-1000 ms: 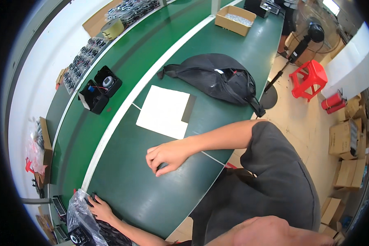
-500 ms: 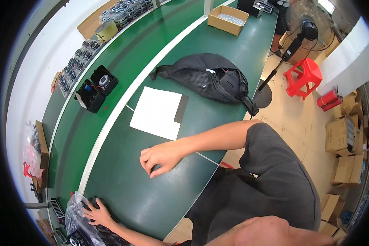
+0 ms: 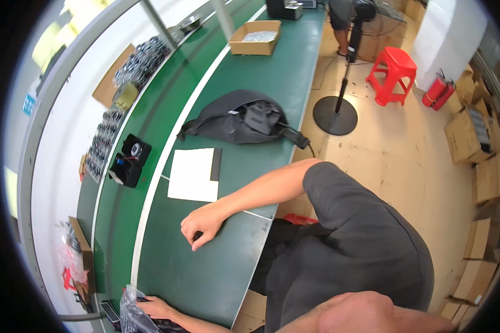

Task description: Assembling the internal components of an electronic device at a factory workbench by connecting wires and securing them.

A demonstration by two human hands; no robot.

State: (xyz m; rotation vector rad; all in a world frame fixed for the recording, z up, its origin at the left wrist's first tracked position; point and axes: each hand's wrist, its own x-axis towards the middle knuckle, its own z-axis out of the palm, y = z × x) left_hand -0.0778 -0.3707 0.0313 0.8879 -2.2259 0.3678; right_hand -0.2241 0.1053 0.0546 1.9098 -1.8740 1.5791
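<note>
My right hand (image 3: 202, 222) is closed, its fingers curled around a small black object (image 3: 197, 235) just above the green work surface; most of the object is hidden. At the lower left, my left hand (image 3: 156, 308) lies at the mouth of a clear plastic bag (image 3: 131, 311) with dark items in it. Its fingers are stretched out and partly blurred, and I cannot make out what they touch. Beyond my right hand, a white sheet of paper (image 3: 191, 175) rests over a dark grey flat piece (image 3: 215, 165).
A black waist bag (image 3: 222, 119) lies farther along the table, before a cardboard box (image 3: 255, 39). An open black case (image 3: 130, 160) sits on the green belt (image 3: 155, 119). To the right stand a fan base (image 3: 335, 115), a red stool (image 3: 393, 75) and a fire extinguisher (image 3: 439, 91).
The view has shifted, so the table appears lower and more of the far end shows. My right hand still grips the small black object; my left fingers look closer together at the plastic bag.
</note>
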